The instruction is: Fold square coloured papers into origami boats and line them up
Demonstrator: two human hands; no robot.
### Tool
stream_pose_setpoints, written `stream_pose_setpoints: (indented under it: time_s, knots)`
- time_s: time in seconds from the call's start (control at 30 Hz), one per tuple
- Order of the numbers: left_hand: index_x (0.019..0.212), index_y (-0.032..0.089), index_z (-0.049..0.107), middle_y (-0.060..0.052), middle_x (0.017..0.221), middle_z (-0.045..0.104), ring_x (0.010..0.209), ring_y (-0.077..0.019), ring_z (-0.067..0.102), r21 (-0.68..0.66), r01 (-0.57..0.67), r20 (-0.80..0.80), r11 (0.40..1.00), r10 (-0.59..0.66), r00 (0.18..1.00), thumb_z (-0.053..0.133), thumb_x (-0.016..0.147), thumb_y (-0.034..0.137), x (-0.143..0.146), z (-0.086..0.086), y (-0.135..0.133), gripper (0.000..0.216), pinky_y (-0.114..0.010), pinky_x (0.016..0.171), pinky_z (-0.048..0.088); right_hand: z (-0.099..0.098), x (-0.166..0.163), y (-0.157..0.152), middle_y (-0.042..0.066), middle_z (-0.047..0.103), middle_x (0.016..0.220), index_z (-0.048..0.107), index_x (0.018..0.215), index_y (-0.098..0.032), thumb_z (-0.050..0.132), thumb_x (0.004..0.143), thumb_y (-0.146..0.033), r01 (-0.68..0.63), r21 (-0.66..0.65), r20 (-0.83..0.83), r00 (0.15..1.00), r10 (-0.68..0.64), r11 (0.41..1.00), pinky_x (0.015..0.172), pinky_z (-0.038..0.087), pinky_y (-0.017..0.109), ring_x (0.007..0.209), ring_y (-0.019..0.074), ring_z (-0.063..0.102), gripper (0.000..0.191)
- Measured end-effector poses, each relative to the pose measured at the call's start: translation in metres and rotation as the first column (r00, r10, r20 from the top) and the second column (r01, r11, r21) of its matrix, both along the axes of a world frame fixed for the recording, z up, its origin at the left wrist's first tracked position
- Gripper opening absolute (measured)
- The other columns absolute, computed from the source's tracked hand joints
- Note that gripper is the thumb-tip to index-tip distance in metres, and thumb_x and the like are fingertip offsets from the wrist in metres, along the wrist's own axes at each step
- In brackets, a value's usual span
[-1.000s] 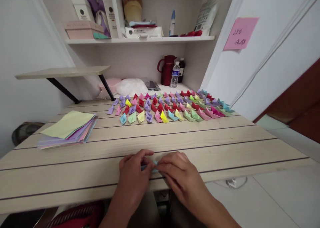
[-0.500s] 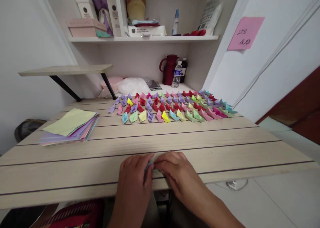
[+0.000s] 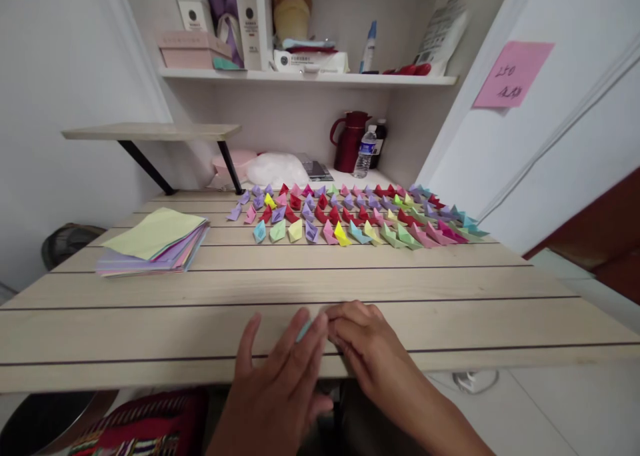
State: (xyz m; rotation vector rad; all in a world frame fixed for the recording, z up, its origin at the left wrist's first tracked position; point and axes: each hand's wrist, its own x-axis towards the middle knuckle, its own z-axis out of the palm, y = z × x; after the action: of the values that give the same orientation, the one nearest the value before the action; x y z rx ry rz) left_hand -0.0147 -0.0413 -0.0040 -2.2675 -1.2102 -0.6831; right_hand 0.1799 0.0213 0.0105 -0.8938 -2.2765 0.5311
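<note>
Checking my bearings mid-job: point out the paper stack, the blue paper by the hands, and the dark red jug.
Paper stack (image 3: 154, 237), head view: on its pale yellow top sheet.
Blue paper (image 3: 303, 331), head view: on its visible sliver.
Dark red jug (image 3: 349, 146), head view: on its body.

The left hand (image 3: 286, 376) and right hand (image 3: 364, 343) are bare, with slim fingers (image 3: 303, 357) and uncovered forearms (image 3: 435, 409).

The one view looks forward and down from the person's head over the tabletop (image 3: 250, 287). The left hand (image 3: 287, 376) and right hand (image 3: 367, 346) appear close, the shelf (image 3: 240, 75) farther off.
</note>
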Motion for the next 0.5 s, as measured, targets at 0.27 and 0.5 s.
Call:
stream_pose_setpoints:
  time_s: [0.27,0.5]
  knots:
    - [0.141,0.024,0.056,-0.001,0.146,0.062,0.131,-0.0216,0.058,-0.112,-0.197,-0.074,0.974,0.19,0.979,0.043,0.103,0.047,-0.006,-0.019,-0.003,0.046,-0.052,0.125,-0.017,-0.01,0.008,-0.012,0.005,0.071,0.128,0.059,0.138,-0.026,0.057,0.101,-0.018,-0.004,0.149,0.164,0.986,-0.021,0.989,0.097,0.046,0.043,0.114,0.0253,0.063,0.038]
    - [0.147,0.028,0.05,-0.002,0.147,0.061,0.136,-0.0256,0.055,-0.128,-0.237,-0.058,0.963,0.231,0.971,0.052,0.099,0.036,-0.001,-0.034,-0.002,0.048,-0.061,0.123,-0.017,-0.028,0.006,-0.028,0.012,0.065,0.142,0.049,0.148,-0.009,0.057,0.1,-0.05,-0.06,0.552,0.349,0.922,-0.165,0.831,0.11,0.031,0.049,0.131,0.0308,0.054,0.063]
